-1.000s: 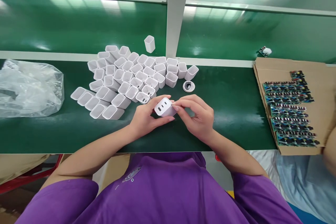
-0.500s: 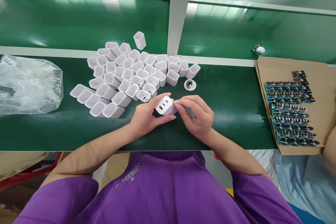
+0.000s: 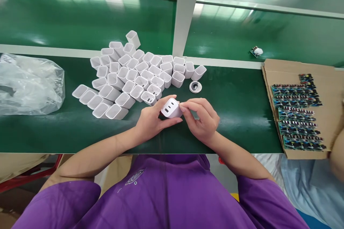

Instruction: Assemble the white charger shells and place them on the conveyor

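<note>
My left hand grips a white charger housing between thumb and fingers, tilted so its face with several port slots points up towards me. My right hand is closed in a pinch, with thumb and forefinger tips against the right side of the housing. Whatever sits between those fingertips is too small to make out. Just beyond my left hand stand many white housings in a close group, their open ends up. One of them, a housing with port slots visible inside, is nearest my left fingers.
A small round white item lies right of the housings. At left is a clear plastic bag. Circuit boards lie in rows on cardboard at right. Behind the rail are a lone housing and a circuit board.
The lone housing and the single circuit board behind the rail have shifted left. Both hands keep their hold, with the charger housing almost unmoved.
</note>
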Available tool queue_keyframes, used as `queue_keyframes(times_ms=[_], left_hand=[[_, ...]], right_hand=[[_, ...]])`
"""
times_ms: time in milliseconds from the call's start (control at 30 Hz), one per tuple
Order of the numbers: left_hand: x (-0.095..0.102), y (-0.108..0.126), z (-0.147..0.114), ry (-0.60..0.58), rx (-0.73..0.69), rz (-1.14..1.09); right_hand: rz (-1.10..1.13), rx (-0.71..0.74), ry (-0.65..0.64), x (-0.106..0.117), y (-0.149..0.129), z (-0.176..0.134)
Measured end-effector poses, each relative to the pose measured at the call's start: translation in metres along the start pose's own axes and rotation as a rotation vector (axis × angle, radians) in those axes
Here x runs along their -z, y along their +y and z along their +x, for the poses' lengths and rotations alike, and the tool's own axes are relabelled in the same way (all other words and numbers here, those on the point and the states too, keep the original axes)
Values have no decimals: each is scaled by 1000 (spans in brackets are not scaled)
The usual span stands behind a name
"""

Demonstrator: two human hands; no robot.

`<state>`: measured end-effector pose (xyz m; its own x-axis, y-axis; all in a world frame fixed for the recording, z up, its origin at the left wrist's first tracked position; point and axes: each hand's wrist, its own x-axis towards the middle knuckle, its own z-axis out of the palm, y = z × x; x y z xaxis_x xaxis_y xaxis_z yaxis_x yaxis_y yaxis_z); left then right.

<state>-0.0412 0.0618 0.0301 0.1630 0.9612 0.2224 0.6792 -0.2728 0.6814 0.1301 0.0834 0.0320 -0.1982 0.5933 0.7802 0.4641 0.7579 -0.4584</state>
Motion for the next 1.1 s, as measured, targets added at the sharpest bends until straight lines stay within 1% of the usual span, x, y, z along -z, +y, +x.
queue_keyframes(times_ms=[167,300,400,700,833,1000,1100], left_hand=[[-1,0,0,-1,11,-73],[0,0,1,0,8,-87],[-1,0,1,22,-5,-81],[0,-1,-1,40,-33,-41],[0,-3,0,28,-31,15],[-1,-6,1,13,-66,75],[-3,-8,1,41,-109,98]], right_hand=[[-11,-15,-11,-2,3,-1],[-43,28,-32,-1,5,-2],[-45,47,-39,0,6,-2],[-74,36,-52,2,4,-1],[-74,63,-53,3,3,0],[-164,101,-49,4,1,1],[-192,120,-41,5,-1,2]])
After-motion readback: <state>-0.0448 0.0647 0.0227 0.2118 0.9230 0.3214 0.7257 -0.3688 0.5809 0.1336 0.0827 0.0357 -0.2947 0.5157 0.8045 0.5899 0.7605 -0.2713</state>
